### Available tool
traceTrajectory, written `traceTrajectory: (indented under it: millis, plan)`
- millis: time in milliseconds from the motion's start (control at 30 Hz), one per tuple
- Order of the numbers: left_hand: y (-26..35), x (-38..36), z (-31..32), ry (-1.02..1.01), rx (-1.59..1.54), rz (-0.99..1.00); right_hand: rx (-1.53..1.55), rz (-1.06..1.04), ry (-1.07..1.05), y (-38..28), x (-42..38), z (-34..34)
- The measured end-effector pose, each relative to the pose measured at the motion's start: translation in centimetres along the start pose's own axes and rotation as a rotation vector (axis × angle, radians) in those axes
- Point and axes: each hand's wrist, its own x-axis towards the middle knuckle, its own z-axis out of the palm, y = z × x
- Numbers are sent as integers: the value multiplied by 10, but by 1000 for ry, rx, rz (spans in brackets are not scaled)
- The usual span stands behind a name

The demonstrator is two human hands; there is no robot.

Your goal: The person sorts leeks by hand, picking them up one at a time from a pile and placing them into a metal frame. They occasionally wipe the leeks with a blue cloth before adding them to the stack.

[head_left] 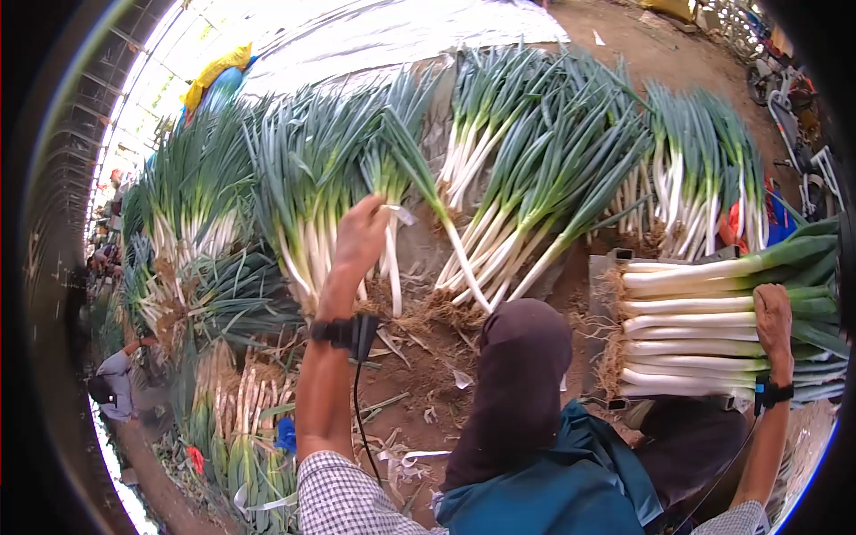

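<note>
My left hand (360, 234) reaches forward over the leeks with its fingers pinched together, and a white strip (400, 214) sticks out at the fingertips. Behind and below that hand stand the pale stalks of a leek pile (308, 236). To its right, a single leek (459, 245) lies slanting beside another pile (522, 223). On the right, my right hand (774, 325) is curled over the leeks (687, 334) laid side by side in a metal tray (603, 267). Their roots point left and their green tops extend right, past the hand. Its fingertips are partly hidden.
More leek piles stand at the far left (192, 192) and the back right (704, 169). A white sheet (383, 36) covers ground at the back. Peelings litter the soil (428, 366) before my knee (526, 348). Another person (116, 383) crouches at far left.
</note>
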Motion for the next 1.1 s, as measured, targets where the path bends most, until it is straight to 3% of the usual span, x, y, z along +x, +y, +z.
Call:
traceTrajectory:
  millis: [100, 133, 200, 267, 367, 433, 533, 600, 667, 733, 800, 900, 1000, 1100]
  plan:
    - [-155, -64, 39, -9, -9, -485, 31, 5, -37, -13, -2, 13]
    - [-149, -89, 53, 8, -129, -629, 43, 4, -46, -15, -3, 18]
    - [-185, -123, 93, -59, -174, -822, 0, -4, -31, -12, -12, 25]
    - [-239, -144, 143, -32, -106, -786, -24, 9, -29, -10, -18, 30]
    - [-213, -124, 172, -31, -218, -1022, -42, 21, -35, -11, -25, 30]
    - [-216, -106, 194, -81, -377, -928, -60, 1, -15, -10, -26, 32]
    - [-169, -74, 191, -118, -638, -777, -60, -7, 4, -11, -27, 36]
    - [-132, -59, 195, -26, -818, -535, -67, -2, 19, -12, -25, 35]
    - [-84, -65, 196, -101, -842, -617, -70, 4, 34, -20, -20, 37]
    - [-87, -93, 242, -194, -679, -570, -90, -7, 33, -24, -17, 38]
    - [-139, -121, 324, -15, -494, -430, -112, -5, 32, -24, -16, 40]
    - [-121, -113, 356, 21, -454, -737, -97, 28, 31, -34, -14, 36]
    - [-116, -95, 367, -112, -571, -984, -91, 39, 48, -39, -11, 36]
    - [-116, -95, 361, -101, -737, -1068, -89, 52, 31, -41, -11, 34]
